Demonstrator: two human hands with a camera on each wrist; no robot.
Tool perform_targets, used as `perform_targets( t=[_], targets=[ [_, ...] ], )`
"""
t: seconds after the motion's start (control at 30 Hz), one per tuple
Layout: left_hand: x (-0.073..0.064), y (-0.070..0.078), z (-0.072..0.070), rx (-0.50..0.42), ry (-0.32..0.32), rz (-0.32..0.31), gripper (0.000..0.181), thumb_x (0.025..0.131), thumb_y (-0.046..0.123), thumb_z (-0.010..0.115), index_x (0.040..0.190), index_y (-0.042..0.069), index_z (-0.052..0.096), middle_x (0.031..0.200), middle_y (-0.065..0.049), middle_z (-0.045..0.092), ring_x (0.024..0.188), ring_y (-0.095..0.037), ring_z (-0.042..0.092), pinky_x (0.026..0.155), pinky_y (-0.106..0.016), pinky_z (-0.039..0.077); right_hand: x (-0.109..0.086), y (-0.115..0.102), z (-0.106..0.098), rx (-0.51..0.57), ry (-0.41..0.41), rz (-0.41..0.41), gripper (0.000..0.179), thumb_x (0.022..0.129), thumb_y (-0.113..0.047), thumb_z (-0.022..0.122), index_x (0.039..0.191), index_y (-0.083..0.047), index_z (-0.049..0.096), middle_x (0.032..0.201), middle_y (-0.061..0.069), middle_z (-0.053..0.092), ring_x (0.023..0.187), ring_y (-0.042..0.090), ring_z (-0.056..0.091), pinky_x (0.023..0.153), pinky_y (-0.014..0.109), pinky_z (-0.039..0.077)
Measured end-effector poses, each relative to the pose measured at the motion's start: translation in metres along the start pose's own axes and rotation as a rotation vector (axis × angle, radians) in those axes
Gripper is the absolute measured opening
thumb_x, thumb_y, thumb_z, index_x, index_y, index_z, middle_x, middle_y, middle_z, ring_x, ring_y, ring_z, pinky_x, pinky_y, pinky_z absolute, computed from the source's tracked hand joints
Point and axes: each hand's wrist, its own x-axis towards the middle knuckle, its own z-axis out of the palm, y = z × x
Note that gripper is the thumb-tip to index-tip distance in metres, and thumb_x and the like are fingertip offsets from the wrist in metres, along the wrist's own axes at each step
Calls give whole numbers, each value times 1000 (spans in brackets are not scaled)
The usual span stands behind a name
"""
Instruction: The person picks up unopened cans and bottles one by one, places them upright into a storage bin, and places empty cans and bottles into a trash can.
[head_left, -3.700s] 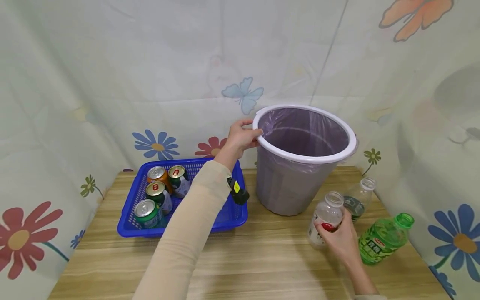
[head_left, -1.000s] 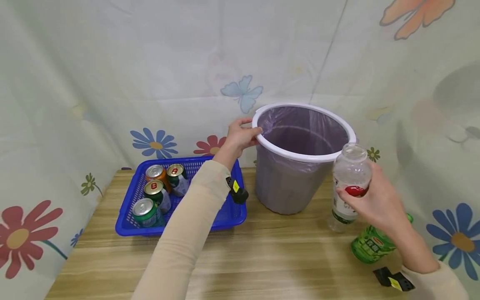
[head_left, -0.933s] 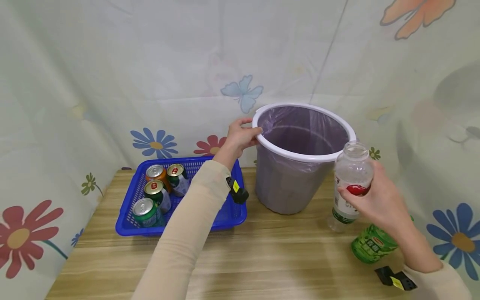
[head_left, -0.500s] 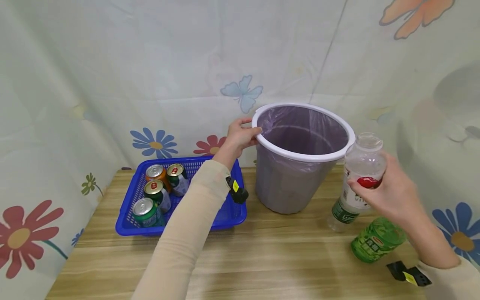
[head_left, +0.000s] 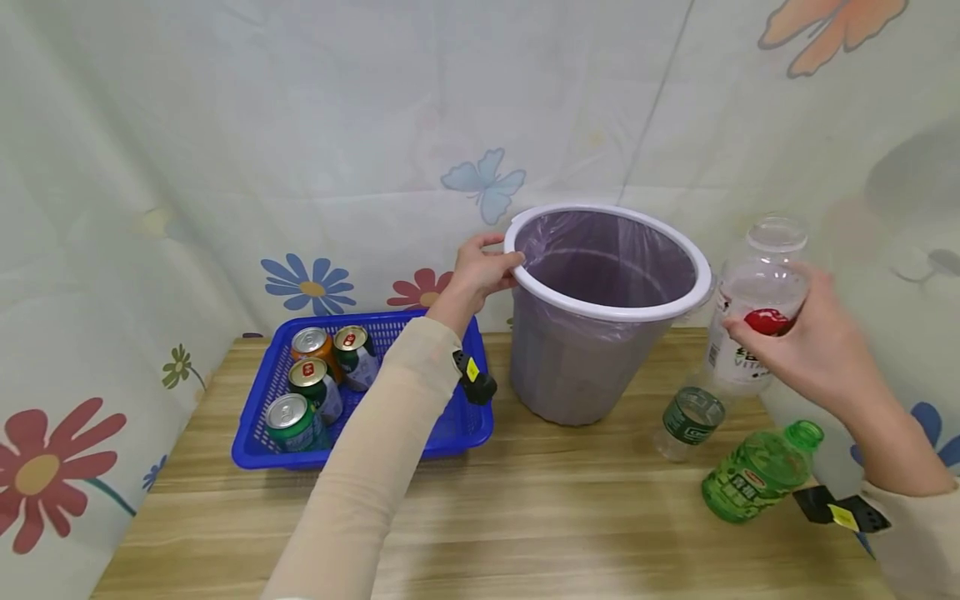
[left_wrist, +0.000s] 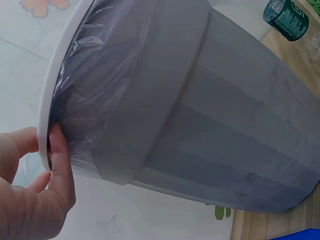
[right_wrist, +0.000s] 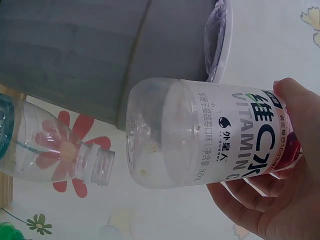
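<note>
My left hand [head_left: 483, 268] grips the white rim [left_wrist: 46, 95] of a grey trash bin [head_left: 577, 367], thumb over the edge and fingers outside. A thin plastic bag [left_wrist: 107, 65] lines the bin. In my right hand [head_left: 817, 342] is an uncapped clear plastic bottle [right_wrist: 220, 135] with a white vitamin-drink label, held upright in the air to the right of the bin. Below it on the table stands another clear bottle [head_left: 693, 417] with a dark green label, its upper part behind the held bottle in the head view. A green-tinted bottle [head_left: 757, 475] stands nearer the front right.
A blue basket [head_left: 480, 417] stands left of the bin, with several drink cans [head_left: 292, 423] at its left end. My left forearm crosses over the basket. A flowered curtain [head_left: 360, 125] surrounds the wooden table [head_left: 525, 533] at the back and sides.
My right hand has lifted the vitamin-drink bottle off the table and carried it up and to the right, past the green-label bottle. The left hand stays on the bin's rim.
</note>
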Motion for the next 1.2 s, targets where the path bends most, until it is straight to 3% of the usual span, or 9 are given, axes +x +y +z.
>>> perform_targets(
  t=[0.1, 0.17, 0.27, 0.4, 0.57, 0.7, 0.97, 1.1, 1.2],
  targets=[
    [0, 0, 0, 8, -2, 2, 49, 84, 13, 67, 128, 14, 46, 105, -11, 61, 81, -21, 66, 69, -26, 56, 5, 2, -3, -21, -7, 16, 87, 80, -25, 69, 143, -4, 13, 121, 30, 40, 99, 49, 45, 74, 69, 41],
    [0, 0, 1, 6, -1, 2, 49, 84, 14, 67, 128, 14, 46, 105, -11, 61, 81, -21, 66, 69, -26, 56, 9, 2, -4, -33, -9, 18, 87, 80, -26, 69, 143, -4, 14, 121, 30, 40, 97, 49, 46, 72, 68, 43],
    [0, 0, 0, 6, 6, 2, 49, 84, 14, 67, 128, 14, 46, 105, -11, 61, 80, -21, 66, 70, -27, 56, 17, 1, -7, -35, -5, -7, 81, 79, -26, 71, 140, -4, 23, 117, 26, 46, 94, 44, 49, 64, 45, 53],
    [0, 0, 1, -1, 8, 0, 48, 83, 14, 68, 127, 14, 47, 103, -10, 61, 79, -21, 66, 70, -27, 56, 27, 0, -9, -42, 2, -32, 73, 78, -27, 72, 135, -4, 33, 111, 21, 53, 91, 37, 53, 57, 21, 40],
    [1, -2, 2, -7, -4, -9, 49, 83, 12, 67, 128, 13, 47, 104, -11, 62, 78, -21, 65, 69, -27, 56, 31, -1, -10, -69, -5, -24, 73, 78, -29, 72, 134, -3, 34, 109, 22, 54, 89, 37, 54, 57, 27, 41],
    [0, -2, 3, 2, -10, -12, 51, 84, 13, 67, 130, 13, 45, 106, -11, 61, 80, -21, 66, 69, -26, 56, 36, -1, -12, -55, -11, -44, 70, 77, -27, 73, 131, -3, 37, 106, 20, 55, 83, 23, 55, 54, 23, 42],
    [-1, -1, 2, -3, 3, 0, 51, 82, 14, 69, 128, 14, 47, 105, -11, 61, 80, -21, 65, 70, -27, 56, 47, -11, -21, -69, -13, -104, 71, 76, -24, 73, 132, -2, 34, 108, 22, 53, 87, 34, 54, 52, 10, 36],
    [-1, -1, 1, -3, 4, -8, 51, 82, 14, 69, 128, 15, 47, 105, -11, 61, 79, -21, 65, 69, -27, 56, 53, -19, -26, -78, 1, -149, 62, 74, -24, 75, 125, -6, 43, 104, 17, 57, 79, 11, 53, 54, 6, 37],
    [-1, -1, 1, -7, 3, -7, 51, 82, 14, 69, 128, 14, 47, 105, -11, 61, 79, -21, 65, 69, -27, 56, 58, -25, -30, -89, 6, -171, 59, 74, -24, 76, 122, -8, 46, 102, 16, 58, 77, 7, 52, 54, 6, 38]
  ],
)
